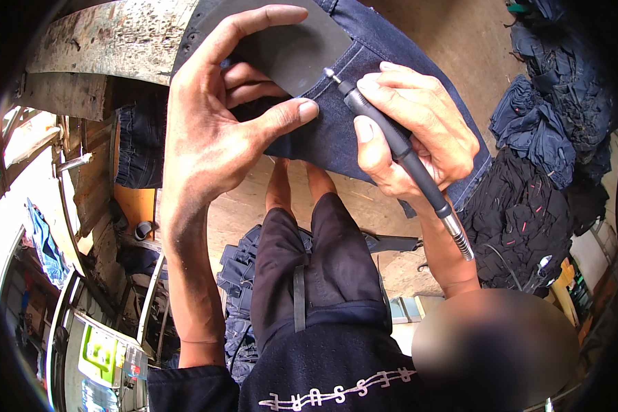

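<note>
My right hand (429, 120) grips a pen-shaped rotary tool (395, 134) with a black body and a coiled metal tail. Its small metal tip (330, 73) is at a seam of a dark blue denim garment (391, 41), beside a smooth, dark grey, rounded sheet (302, 44); whether the tip touches the cloth I cannot tell. On the other side, my left hand (209, 127) arches over the sheet. Its index finger and thumb are wide apart, with the thumb tip by the sheet's lower edge. Its other fingers bend inward, partly hidden behind the thumb.
Weathered wooden boards (110, 41) stand at the upper left. Piles of denim (535, 123) and black garments (518, 220) lie on the right. More folded denim (240, 268) is beside my legs. A green tray (97, 353) sits at the lower left.
</note>
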Demonstrator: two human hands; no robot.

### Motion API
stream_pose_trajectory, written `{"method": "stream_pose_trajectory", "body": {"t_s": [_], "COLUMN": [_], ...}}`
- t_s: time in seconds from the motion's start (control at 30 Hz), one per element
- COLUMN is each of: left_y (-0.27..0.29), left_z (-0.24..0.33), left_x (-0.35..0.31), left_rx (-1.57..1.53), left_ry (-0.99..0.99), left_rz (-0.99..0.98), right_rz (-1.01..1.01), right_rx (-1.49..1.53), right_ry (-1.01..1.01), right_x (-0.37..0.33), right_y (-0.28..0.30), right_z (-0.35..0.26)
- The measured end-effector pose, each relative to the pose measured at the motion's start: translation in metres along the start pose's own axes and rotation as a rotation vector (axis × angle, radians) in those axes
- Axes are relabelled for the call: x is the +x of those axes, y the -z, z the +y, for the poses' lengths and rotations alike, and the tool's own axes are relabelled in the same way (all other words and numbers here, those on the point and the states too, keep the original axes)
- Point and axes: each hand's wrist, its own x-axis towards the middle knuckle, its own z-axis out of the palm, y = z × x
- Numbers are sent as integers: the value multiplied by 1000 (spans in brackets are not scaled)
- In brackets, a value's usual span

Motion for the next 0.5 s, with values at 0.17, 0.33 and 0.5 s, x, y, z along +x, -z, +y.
{"method": "stream_pose_trajectory", "body": {"t_s": [0.17, 0.33, 0.5], "left_y": [0, -1, -1], "left_z": [-1, -3, -2], "left_x": [1, 0, -2], "left_rx": [8, 17, -24], "left_ry": [-8, -40, 16], "left_rz": [-7, 3, 13], "right_rz": [-21, -43, 27], "right_rx": [-11, -23, 50], "right_ry": [17, 26, 27], "right_x": [2, 0, -3], "right_y": [2, 3, 3], "right_z": [-1, -2, 3]}}
